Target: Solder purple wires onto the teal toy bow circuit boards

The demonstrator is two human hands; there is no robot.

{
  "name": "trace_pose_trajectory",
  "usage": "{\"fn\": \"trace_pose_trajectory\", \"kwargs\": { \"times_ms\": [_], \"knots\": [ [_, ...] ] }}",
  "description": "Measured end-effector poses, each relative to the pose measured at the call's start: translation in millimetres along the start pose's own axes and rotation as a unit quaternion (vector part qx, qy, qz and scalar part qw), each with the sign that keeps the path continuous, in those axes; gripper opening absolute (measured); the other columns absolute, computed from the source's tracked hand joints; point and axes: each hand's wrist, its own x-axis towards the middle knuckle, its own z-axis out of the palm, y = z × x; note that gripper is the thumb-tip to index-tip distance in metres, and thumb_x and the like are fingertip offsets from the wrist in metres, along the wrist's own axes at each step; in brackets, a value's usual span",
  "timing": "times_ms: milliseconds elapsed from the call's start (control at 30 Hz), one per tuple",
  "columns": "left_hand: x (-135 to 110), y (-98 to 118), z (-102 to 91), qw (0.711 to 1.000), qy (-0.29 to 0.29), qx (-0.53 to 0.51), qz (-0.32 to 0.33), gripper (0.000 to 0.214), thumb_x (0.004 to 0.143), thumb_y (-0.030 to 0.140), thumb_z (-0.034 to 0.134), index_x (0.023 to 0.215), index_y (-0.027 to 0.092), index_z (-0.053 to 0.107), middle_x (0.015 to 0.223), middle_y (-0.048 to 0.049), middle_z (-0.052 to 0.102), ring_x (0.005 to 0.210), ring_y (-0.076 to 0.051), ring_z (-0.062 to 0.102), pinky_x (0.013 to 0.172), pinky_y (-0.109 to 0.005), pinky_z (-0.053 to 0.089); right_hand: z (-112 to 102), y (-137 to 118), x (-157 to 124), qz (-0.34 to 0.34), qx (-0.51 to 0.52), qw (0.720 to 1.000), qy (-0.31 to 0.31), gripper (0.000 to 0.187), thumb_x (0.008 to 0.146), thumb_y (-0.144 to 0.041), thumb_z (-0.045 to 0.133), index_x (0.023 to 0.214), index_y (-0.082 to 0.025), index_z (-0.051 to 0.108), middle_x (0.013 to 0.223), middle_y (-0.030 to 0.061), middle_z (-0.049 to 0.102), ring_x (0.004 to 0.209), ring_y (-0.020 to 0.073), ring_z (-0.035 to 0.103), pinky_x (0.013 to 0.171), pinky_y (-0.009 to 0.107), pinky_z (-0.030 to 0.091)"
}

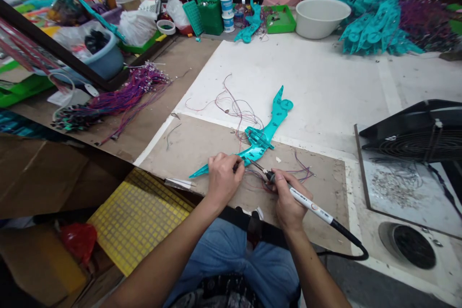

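A curved teal plastic part [269,134] lies across the table edge, its pointed end toward the left. My left hand [224,178] rests over its lower section, fingers pinched together; a small dark thing shows between them, too hidden to name. In my right hand [291,202] is a white soldering iron [312,206], held like a pen. Its metal tip points left and reaches the teal part close to my left fingertips. Thin red and purple wires [240,110] spread loosely behind the part, and more wires [305,170] lie near the iron.
A bundle of purple and red wires [126,91] lies left. A black fan [407,130] and a round tin [407,245] stand right. Farther back are a white basin [322,17], a green tray [280,20] and a pile of teal parts [378,24]. The iron's black cord loops right.
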Motion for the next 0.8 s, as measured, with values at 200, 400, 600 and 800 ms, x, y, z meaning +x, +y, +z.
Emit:
{"fn": "trace_pose_trajectory", "kwargs": {
  "times_ms": [200, 400, 600, 800],
  "knots": [
    [-0.2, -1.1, 0.2, 1.0, -0.001, -0.004, 0.002, 0.01, 0.082, 0.02, 0.06, 0.074, 0.021, 0.065, 0.072, 0.0009, 0.068, 0.078, -0.018, 0.057, 0.077, -0.035, 0.031, 0.4, 5.4, -0.3, 0.015, -0.002, 1.0, 0.008, 0.025, 0.083, -0.04, 0.062, 0.084, -0.017, 0.074, 0.065, 0.0013, 0.066, 0.056, 0.014, 0.058, 0.054, 0.025, 0.048],
    [0.5, -1.3, -0.2, 1.0, 0.001, -0.006, 0.004, 0.01, 0.082, 0.02, 0.06, 0.074, 0.02, 0.065, 0.072, 0.001, 0.068, 0.077, -0.018, 0.057, 0.076, -0.035, 0.031, 1.7, 4.8, 0.3, 0.02, 0.004, 1.0, 0.005, 0.026, 0.082, -0.04, 0.062, 0.084, -0.017, 0.074, 0.065, 0.0013, 0.066, 0.056, 0.0141, 0.058, 0.054, 0.025, 0.047],
    [0.4, -1.2, 0.0, 1.0, -0.003, -0.008, 0.003, 0.01, 0.082, 0.02, 0.06, 0.074, 0.02, 0.065, 0.072, 0.0007, 0.068, 0.078, -0.018, 0.057, 0.076, -0.035, 0.03, 0.9, 2.5, 1.2, 0.017, 0.014, 1.0, 0.013, 0.024, 0.082, -0.039, 0.063, 0.083, -0.018, 0.074, 0.063, 0.0004, 0.066, 0.055, 0.0134, 0.057, 0.053, 0.025, 0.045],
    [0.7, -0.9, -0.5, 1.0, -0.008, -0.008, 0.001, 0.011, 0.082, 0.02, 0.059, 0.074, 0.021, 0.065, 0.072, 0.0006, 0.068, 0.078, -0.018, 0.057, 0.076, -0.035, 0.03, 0.9, 0.9, 1.3, 0.008, 0.003, 1.0, -0.003, 0.022, 0.083, -0.037, 0.063, 0.082, -0.018, 0.074, 0.061, -0.0004, 0.064, 0.054, 0.0127, 0.056, 0.053, 0.024, 0.045]
  ]
}}
